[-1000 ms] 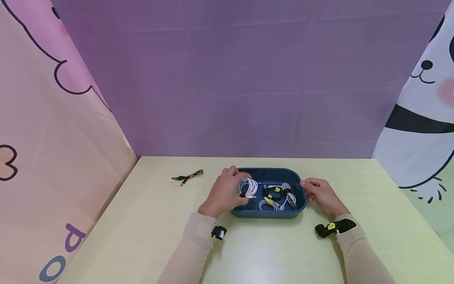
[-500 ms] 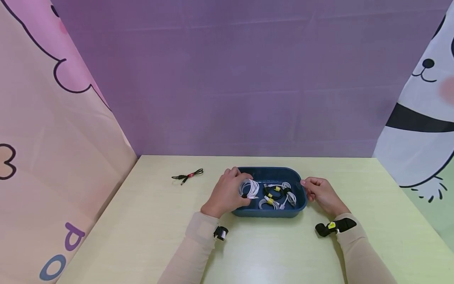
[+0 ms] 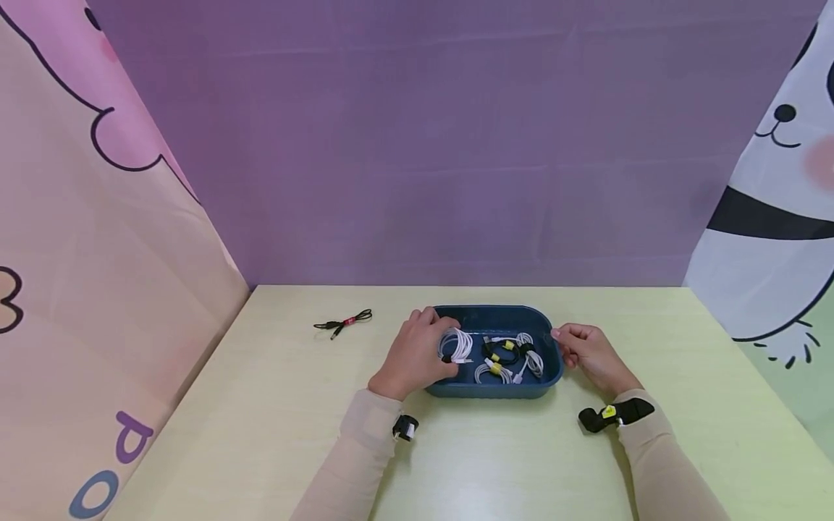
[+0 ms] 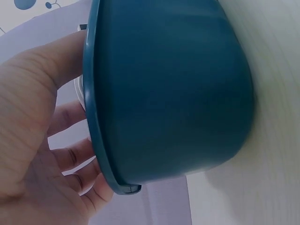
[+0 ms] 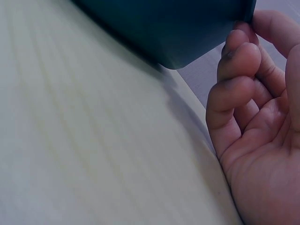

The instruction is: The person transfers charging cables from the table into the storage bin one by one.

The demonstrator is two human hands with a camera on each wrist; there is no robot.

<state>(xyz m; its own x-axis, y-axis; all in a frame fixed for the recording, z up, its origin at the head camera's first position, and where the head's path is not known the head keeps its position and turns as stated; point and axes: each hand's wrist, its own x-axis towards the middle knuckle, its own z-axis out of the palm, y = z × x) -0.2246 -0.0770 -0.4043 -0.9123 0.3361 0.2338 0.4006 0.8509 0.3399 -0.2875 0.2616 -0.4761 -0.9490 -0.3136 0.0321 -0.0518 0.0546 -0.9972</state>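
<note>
Tabletop (image 3: 260, 441), pale, beneath both grips. Dark-blue tray (image 3: 489, 391), lying between the hands, long axis running from one to the other. Left hand (image 3: 412, 357), reaching over the near-side end rim, thumb toward the body and fingers on the far side. Right hand (image 3: 593, 356), pinching the opposite rim between thumb and forefinger, remaining fingers curled. Coiled white cable (image 3: 462, 346), grasped between left thumb and fingers within the tray's left end; contact with the floor cannot be told. White cable bundle (image 3: 533, 360), grey cable (image 3: 494, 373) and black yellow-tagged cable (image 3: 498, 356), grouped in the tray rightward of the left grip. Red-tied black cable (image 3: 343, 323), on the tabletop, well apart to that grip's left.
</note>
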